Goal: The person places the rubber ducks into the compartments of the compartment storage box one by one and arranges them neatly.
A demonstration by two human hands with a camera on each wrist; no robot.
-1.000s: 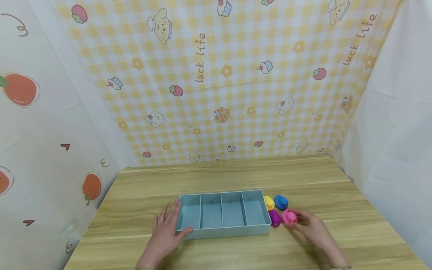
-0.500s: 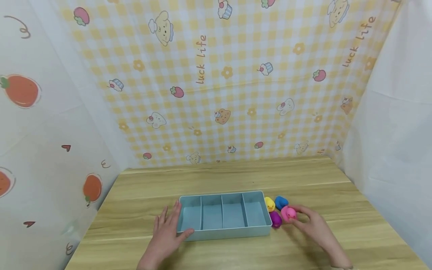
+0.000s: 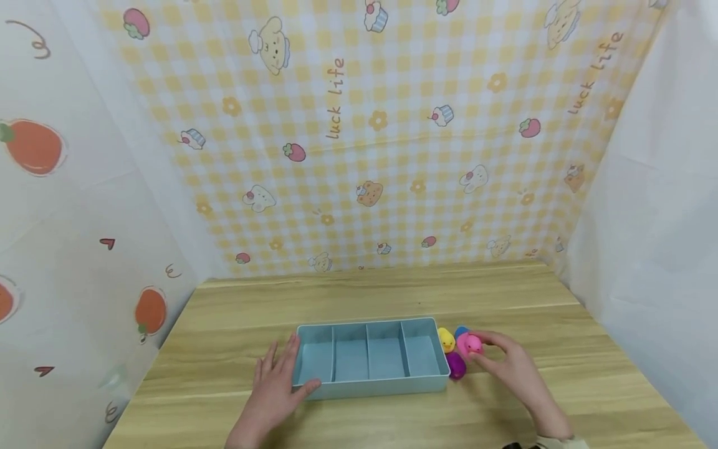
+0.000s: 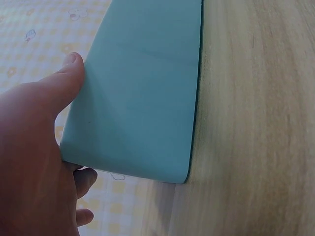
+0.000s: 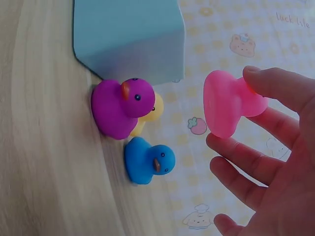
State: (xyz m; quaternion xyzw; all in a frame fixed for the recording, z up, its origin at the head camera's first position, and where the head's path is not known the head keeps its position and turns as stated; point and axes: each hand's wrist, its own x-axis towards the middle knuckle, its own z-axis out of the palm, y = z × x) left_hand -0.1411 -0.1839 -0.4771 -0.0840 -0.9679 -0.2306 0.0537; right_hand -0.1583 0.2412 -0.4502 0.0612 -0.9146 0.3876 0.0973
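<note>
My right hand (image 3: 513,365) pinches a pink rubber duck (image 5: 221,103) between thumb and fingers. In the right wrist view the duck hangs in the air, apart from the other ducks. Below it on the table sit a purple duck (image 5: 115,110), a blue duck (image 5: 140,160) and a partly hidden yellow duck (image 3: 447,340), close to the box's right end. At the left end of the pale blue-green box (image 3: 387,385), my left hand (image 3: 272,393) rests with spread fingers along the rim and the thumb at the front corner. Four-sided bare compartments line the box's inside.
The wooden table (image 3: 364,424) extends around the box on all sides. A yellow checked cloth (image 3: 392,156) with cartoon prints hangs behind it. White cloth walls (image 3: 645,249) stand at the left and right.
My right hand has lifted the pink duck off the table and carried it up and leftward, so it now partly covers the blue duck in the head view. The left hand stays put.
</note>
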